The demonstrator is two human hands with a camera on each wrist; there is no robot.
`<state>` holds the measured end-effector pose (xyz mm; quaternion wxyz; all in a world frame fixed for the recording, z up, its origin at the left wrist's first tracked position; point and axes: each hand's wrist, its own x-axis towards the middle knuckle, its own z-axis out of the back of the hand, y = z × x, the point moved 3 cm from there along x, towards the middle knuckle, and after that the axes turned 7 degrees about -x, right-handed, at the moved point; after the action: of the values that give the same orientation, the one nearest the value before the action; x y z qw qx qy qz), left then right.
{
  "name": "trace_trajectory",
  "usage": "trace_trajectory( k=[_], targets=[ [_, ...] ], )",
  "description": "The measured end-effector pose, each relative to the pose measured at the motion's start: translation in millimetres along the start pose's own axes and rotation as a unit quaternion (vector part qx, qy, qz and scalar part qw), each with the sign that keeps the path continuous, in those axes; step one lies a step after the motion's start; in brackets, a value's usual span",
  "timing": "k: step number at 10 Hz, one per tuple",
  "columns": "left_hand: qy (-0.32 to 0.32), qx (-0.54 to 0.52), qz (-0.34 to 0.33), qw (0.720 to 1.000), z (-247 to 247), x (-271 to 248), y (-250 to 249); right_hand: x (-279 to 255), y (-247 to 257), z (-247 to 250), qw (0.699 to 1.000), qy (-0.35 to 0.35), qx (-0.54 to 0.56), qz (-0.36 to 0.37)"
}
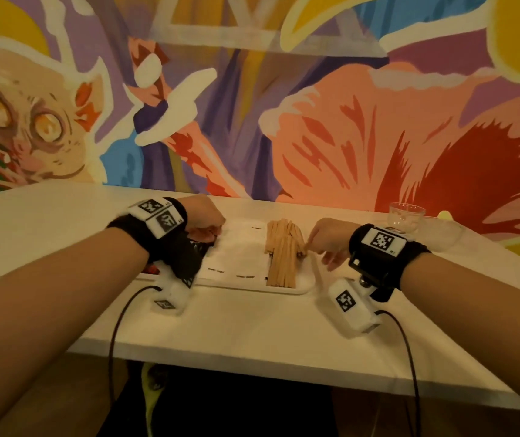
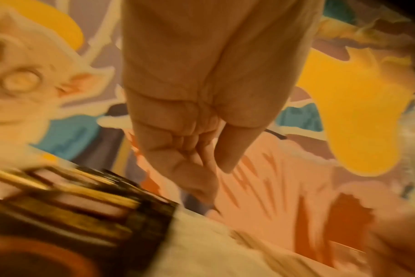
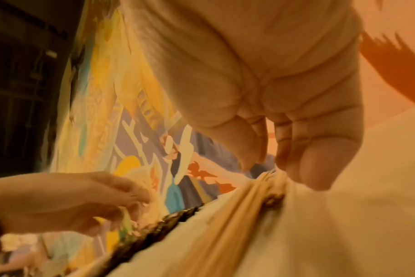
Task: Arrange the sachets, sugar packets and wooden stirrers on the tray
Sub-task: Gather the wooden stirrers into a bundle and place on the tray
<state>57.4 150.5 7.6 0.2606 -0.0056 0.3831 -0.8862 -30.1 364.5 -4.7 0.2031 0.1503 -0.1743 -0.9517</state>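
A white tray (image 1: 303,287) lies on the table. A pile of wooden stirrers (image 1: 282,253) fills its right part, white sugar packets (image 1: 239,250) the middle, and dark and red sachets (image 1: 200,244) the left end. My left hand (image 1: 213,228) hovers over the sachets (image 2: 71,202) with its fingers (image 2: 197,180) extended downward and nothing between them. My right hand (image 1: 312,246) is at the right edge of the stirrers (image 3: 256,189). Its thumb (image 3: 315,165) and a fingertip pinch their ends.
A clear glass (image 1: 406,216) and a clear bowl (image 1: 438,234) stand at the back right of the white table (image 1: 252,326). A painted wall rises right behind the table. Cables hang from both wrist cameras over the table's front edge.
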Motion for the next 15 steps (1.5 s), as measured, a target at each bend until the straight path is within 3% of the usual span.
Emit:
trace_trajectory(
  k=[1, 2, 3, 4, 5, 6, 7, 8, 10, 12, 13, 14, 15],
  targets=[
    [-0.088, 0.095, 0.029, 0.991, 46, 1, 43, 4, -17, -2, 0.999, 0.024, -0.010, -0.038],
    [-0.117, 0.222, 0.092, 0.963, 72, -8, 79, 4, -23, -13, 0.993, 0.105, 0.022, -0.057],
    [-0.078, 0.280, 0.164, 0.943, 86, -21, 109, 3, -16, -20, 0.988, 0.125, 0.069, -0.054],
    [-0.022, 0.324, 0.149, 0.934, 97, -21, 131, 8, -9, -20, 0.991, 0.109, 0.055, -0.057],
    [-0.016, 0.344, 0.118, 0.931, 105, -17, 146, 14, -8, -20, 0.991, 0.107, 0.044, -0.068],
    [-0.016, 0.404, 0.092, 0.910, 109, -8, 153, 20, -7, -21, 0.991, 0.109, 0.042, -0.069],
    [-0.019, 0.427, 0.067, 0.902, 103, -12, 138, 29, -4, -21, 0.992, 0.092, 0.053, -0.066],
    [-0.038, 0.402, 0.025, 0.915, 97, -8, 123, 41, -3, -21, 0.993, 0.067, 0.068, -0.075],
    [-0.082, 0.301, 0.107, 0.944, 101, 28, 154, 70, 8, -20, 0.990, 0.028, 0.117, -0.066],
    [-0.056, 0.287, 0.089, 0.952, 103, 49, 145, 113, 50, -30, 0.987, 0.023, 0.149, -0.057],
    [-0.066, 0.190, 0.069, 0.977, 102, 61, 136, 138, 79, -39, 0.984, 0.038, 0.169, -0.043],
    [-0.056, -0.021, 0.112, 0.992, 96, 78, 143, 160, 109, -48, 0.982, 0.055, 0.177, -0.034],
    [-0.109, -0.480, 0.129, 0.861, 96, 102, 158, 180, 141, -58, 0.981, 0.054, 0.183, -0.022]
  ],
)
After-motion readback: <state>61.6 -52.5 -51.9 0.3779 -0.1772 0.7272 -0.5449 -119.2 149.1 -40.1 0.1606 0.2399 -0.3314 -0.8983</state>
